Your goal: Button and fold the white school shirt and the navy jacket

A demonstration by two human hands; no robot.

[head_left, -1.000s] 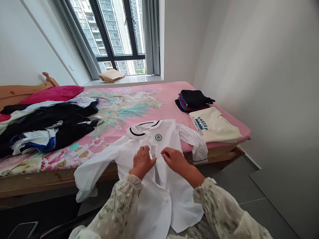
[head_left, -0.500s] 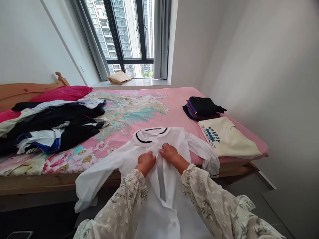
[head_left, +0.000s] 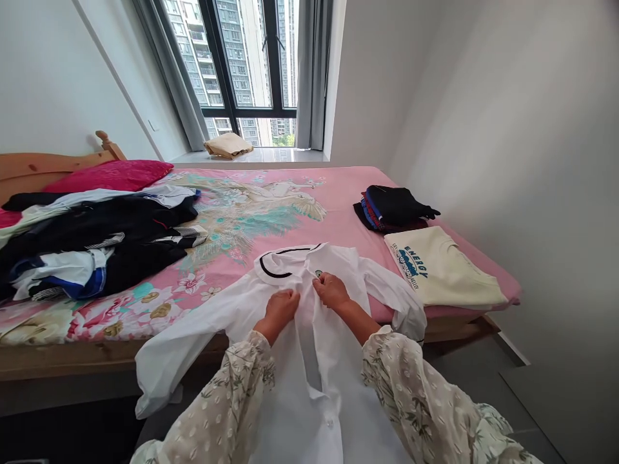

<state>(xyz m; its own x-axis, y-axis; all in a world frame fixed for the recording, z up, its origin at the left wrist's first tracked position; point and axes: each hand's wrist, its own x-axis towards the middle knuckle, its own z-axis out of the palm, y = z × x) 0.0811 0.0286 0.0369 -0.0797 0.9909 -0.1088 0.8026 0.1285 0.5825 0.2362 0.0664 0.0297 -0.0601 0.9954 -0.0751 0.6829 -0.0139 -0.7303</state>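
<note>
A white long-sleeved shirt (head_left: 271,316) with black trim at its collar lies over the near edge of the bed, its lower part hanging toward me. My left hand (head_left: 283,308) pinches one front edge of the shirt below the collar. On the other side of the front opening, my right hand (head_left: 333,293) grips the opposite edge, beside a small round badge on the chest. Both hands are closed on the fabric, a short gap apart. Below them the front gapes, and a button shows lower down. Any button between my fingers is hidden.
A folded cream sweatshirt (head_left: 442,267) lies to the right, with a stack of folded dark clothes (head_left: 399,206) behind it. Loose clothes (head_left: 97,241) are heaped at left on the pink bed (head_left: 343,193), near a red pillow (head_left: 116,175). A wall rises at right.
My hands have moved slightly apart, still holding the shirt's two front edges. The badge beside my right hand shows more now. The view has shifted a little.
</note>
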